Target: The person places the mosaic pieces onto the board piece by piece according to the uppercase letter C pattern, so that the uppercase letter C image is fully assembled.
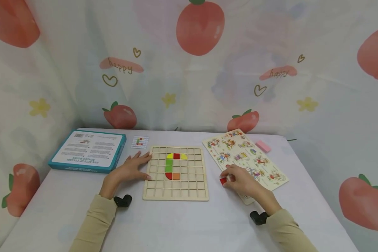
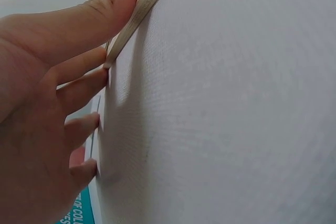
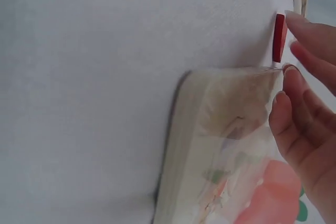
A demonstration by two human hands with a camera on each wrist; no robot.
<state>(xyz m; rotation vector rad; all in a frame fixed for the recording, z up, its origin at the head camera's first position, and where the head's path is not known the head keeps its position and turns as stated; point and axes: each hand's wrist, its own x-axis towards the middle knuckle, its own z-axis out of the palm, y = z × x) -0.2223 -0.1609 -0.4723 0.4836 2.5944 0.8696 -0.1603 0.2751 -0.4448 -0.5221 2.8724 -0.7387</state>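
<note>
Now right hand fingertips pinched on red tile beside grid board, left hand flat, fingers spread, against its left edge.

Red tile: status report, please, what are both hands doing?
Right hand pinches red tile beside character puzzle. Left hand flat, touching grid board. Nothing between tile and board.

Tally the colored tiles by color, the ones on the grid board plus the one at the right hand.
Yellow tiles: 2
Red tiles: 3, one of them off the board at the right hand
Green tiles: 2
Orange tile: 1
Total: 8
</note>
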